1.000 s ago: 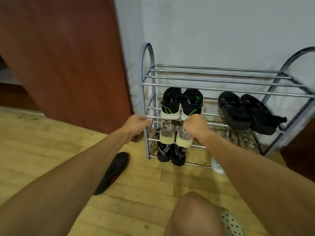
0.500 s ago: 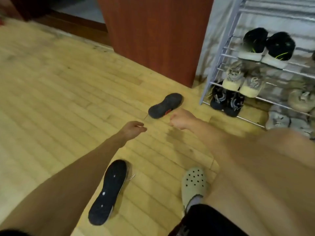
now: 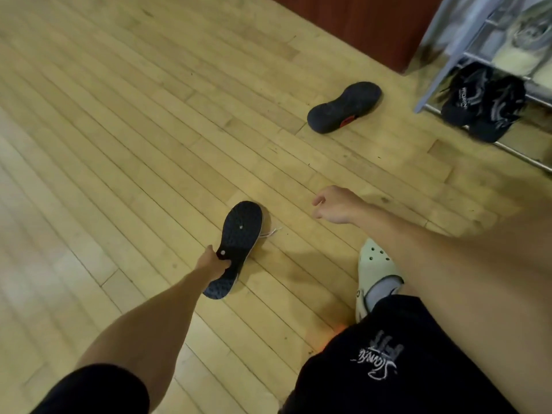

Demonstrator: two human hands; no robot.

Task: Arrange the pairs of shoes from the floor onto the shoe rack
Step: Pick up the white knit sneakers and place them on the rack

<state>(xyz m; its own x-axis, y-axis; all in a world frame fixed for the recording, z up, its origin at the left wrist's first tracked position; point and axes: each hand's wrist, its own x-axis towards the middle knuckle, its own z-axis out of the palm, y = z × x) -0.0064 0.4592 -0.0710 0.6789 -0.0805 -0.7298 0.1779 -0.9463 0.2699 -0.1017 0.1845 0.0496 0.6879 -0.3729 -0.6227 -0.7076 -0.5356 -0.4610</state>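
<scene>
A dark shoe (image 3: 239, 240) lies sole-up on the wooden floor, a white lace trailing from its right side. My left hand (image 3: 213, 262) grips it at the middle of the sole's left edge. A second dark shoe (image 3: 343, 107) with a red patch lies sole-up farther off, near the shoe rack (image 3: 433, 70). My right hand (image 3: 336, 206) hovers above the floor between the two shoes, fingers loosely curled and holding nothing.
The metal rack stands at the top right with a black pair (image 3: 484, 100) on its lowest rail and pale shoes above. A red-brown cabinet (image 3: 358, 22) stands left of the rack. My foot in a pale clog (image 3: 373, 270) rests beside the near shoe.
The view has swung down and left, away from the rack. My left hand has dropped onto the near shoe and taken hold of it; my right hand has drawn back from the far shoe.
</scene>
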